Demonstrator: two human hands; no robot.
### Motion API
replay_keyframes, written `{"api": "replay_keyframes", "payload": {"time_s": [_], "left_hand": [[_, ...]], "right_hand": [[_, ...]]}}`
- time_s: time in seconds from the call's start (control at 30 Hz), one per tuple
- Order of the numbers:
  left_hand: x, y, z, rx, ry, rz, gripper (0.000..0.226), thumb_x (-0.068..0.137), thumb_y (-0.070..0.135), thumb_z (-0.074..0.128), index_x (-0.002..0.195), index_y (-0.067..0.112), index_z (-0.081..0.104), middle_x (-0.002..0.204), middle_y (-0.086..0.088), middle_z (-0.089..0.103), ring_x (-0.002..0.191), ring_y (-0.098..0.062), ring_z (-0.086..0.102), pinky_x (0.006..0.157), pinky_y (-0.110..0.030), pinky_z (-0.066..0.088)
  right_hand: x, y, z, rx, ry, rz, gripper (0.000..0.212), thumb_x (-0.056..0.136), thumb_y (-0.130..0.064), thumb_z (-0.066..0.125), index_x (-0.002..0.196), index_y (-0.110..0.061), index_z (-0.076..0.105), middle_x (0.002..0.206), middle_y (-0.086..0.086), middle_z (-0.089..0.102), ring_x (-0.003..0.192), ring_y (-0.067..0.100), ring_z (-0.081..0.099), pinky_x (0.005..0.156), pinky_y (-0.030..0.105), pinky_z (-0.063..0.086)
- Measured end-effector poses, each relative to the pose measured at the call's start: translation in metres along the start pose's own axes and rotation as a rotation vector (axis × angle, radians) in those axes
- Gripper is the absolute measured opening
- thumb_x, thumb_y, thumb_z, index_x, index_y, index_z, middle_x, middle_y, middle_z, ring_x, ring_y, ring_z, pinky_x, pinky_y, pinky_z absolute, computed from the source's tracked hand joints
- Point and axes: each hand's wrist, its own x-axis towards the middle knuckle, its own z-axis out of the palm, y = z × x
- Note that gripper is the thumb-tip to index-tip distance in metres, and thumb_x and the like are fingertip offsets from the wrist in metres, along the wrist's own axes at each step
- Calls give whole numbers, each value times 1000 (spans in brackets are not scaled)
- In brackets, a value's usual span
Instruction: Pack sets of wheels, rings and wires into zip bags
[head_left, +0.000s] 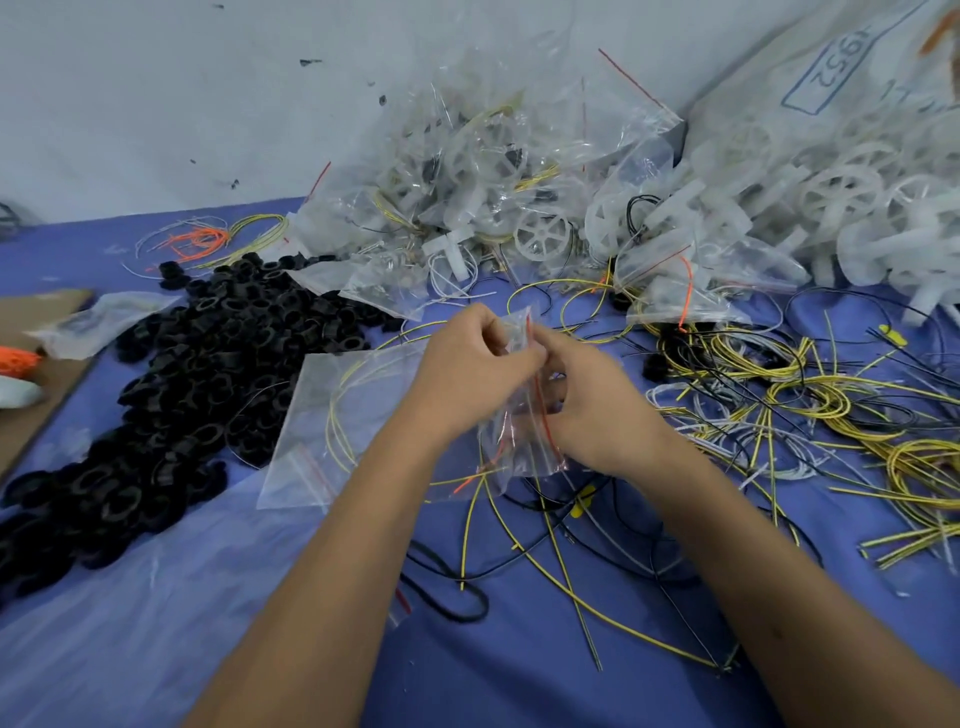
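Both hands, left (470, 364) and right (587, 400), pinched a clear, crumpled, red-striped zip bag (519, 415); its contents were hard to make out.

Black rings (171, 384); yellow wires (852, 415); blue tablecloth (519, 649).

Even soft light, wide-angle bowing, slight blur
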Motion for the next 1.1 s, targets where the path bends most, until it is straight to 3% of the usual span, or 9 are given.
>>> {"api": "replay_keyframes", "payload": {"time_s": [0.1, 0.2, 0.33, 0.4, 0.47, 0.63, 0.77, 0.97, 1.1], "left_hand": [[-2, 1, -6, 59, -118, -35, 29, 65, 30, 72, 77, 11, 53, 67, -4, 57, 61, -22, 53, 66, -46, 55], [-5, 3, -6, 32, -128, -92, 43, 56, 46, 67, 76, 13, 51, 61, -3, 57, 53, -21, 54, 59, -45, 55], [-4, 4, 4, 226, -121, -76, 32, 68, 25, 78, 72, 19, 48, 65, -1, 61, 54, -20, 60, 62, -46, 55], [-1, 3, 6, 233, -79, -84, 23, 73, 12, 74, 75, 12, 51, 73, -13, 67, 63, -29, 69, 67, -50, 60], [0, 3, 3, 142, -120, -122, 17, 75, 1, 70, 82, 2, 54, 73, -19, 66, 62, -31, 72, 65, -52, 63], [5, -1, -21, 52, -91, -163, 17, 82, -7, 61, 71, 5, 57, 52, -1, 58, 43, -14, 62, 54, -33, 60], [12, -4, -44, -171, -23, -238, 26, 87, -8, 55, 68, 10, 55, 47, 2, 54, 45, -13, 57, 43, -19, 46], [3, -2, -1, -199, 109, -96, 14, 86, 4, 63, 77, 12, 56, 50, 2, 60, 41, -14, 57, 43, -24, 45], [-9, 6, 35, -184, 77, 4, 17, 89, 11, 65, 77, 17, 54, 58, -6, 66, 41, -17, 60, 42, -26, 45]], "right_hand": [[0, 0, -1, -76, -27, 16, 81, 62, -24, 96, 130, -31, 53, 82, -16, 65, 71, 12, 68, 68, 34, 58], [0, 2, -1, -218, -8, -47, 96, 57, -24, 99, 138, -8, 48, 83, -22, 63, 70, -1, 61, 67, 14, 48], [-2, -6, -3, -354, 58, -135, 63, 71, -3, 79, 128, 5, 54, 93, 3, 68, 87, 20, 64, 71, 26, 44], [-2, -6, -5, -345, 84, -169, 52, 71, 5, 72, 121, 3, 60, 76, -14, 59, 77, -3, 59, 65, 15, 41], [0, -4, -8, -391, 126, -167, 49, 72, 8, 69, 120, 3, 61, 71, -18, 47, 73, -3, 52, 66, 14, 39], [0, 5, -18, -503, 226, 28, 55, 86, 0, 63, 140, 0, 49, 115, 16, 64, 114, 36, 57, 94, 42, 47], [2, 9, -26, -437, 304, 153, 56, 89, -10, 68, 142, -10, 51, 96, 5, 61, 93, 25, 60, 87, 42, 51], [-2, -11, -32, -282, 407, 29, 40, 91, -53, 68, 113, -19, 67, 85, -7, 63, 71, 6, 57, 67, 23, 43], [-5, -10, -79, -423, 662, -25, 21, 99, -30, 60, 90, -13, 68, 73, -3, 64, 66, 13, 58, 64, 32, 43]]}}
